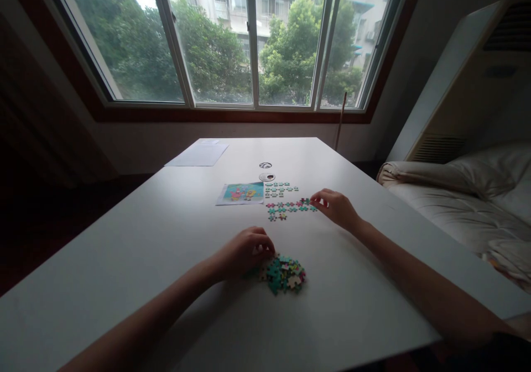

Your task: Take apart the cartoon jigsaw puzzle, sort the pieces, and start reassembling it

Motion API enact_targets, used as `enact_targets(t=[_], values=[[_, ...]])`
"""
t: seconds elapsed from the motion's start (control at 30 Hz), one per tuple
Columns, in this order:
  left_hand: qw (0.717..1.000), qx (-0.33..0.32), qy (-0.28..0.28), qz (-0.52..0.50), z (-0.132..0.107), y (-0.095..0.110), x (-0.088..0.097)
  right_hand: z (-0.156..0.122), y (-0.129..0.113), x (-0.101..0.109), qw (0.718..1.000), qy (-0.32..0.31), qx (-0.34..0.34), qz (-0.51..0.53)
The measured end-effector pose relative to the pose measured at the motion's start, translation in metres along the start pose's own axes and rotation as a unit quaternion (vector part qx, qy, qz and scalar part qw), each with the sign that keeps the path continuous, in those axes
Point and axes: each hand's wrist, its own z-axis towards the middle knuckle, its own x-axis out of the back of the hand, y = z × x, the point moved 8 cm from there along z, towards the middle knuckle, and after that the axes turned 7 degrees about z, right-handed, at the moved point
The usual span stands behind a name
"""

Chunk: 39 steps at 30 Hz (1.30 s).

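Jigsaw pieces (290, 275): one loose heap on the near part of the desk (157, 228), plus two groups set out in rows beyond it; heap too jumbled to count.
Upper group (274, 194): three short rows, right of the picture sheet (240, 193); pieces too small for a sure tally.
Lower group (281, 209): three rows, nearer; two pieces in the nearest row, more in the others.
Picture sheet: one, flat.
Round discs (266, 177): two, beyond the rows.
White paper (199, 153): far left; one sheet or several, cannot tell.
Left hand (244, 250): fingers curled, slightly parted, at the heap's edge; any grip cannot be told.
Right hand (340, 209): fingertips nearly meeting at the lower group's right end; a piece at the tips, hold unconfirmed.
Row work, advised: pinch each piece by its edges, lay it flat with a small gap, release straight upward to spare its neighbours.
Heap work, advised: loosen lightly, lift singly.
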Motion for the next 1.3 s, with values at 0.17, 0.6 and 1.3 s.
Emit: enact_targets(t=[0.17, 0.6, 1.3], values=[[0.999, -0.016, 0.003, 0.036, -0.002, 0.001, 0.001, -0.006, 0.075, -0.001, 0.994, -0.022, -0.109, 0.019], [0.999, -0.021, 0.001, 0.043, -0.002, 0.005, 0.002, -0.011, 0.096, -0.014, 0.988, -0.058, -0.140, 0.032], [0.995, -0.037, 0.014, 0.093, -0.002, 0.004, 0.006, -0.006, 0.074, -0.004, 0.990, 0.023, -0.126, 0.055]])
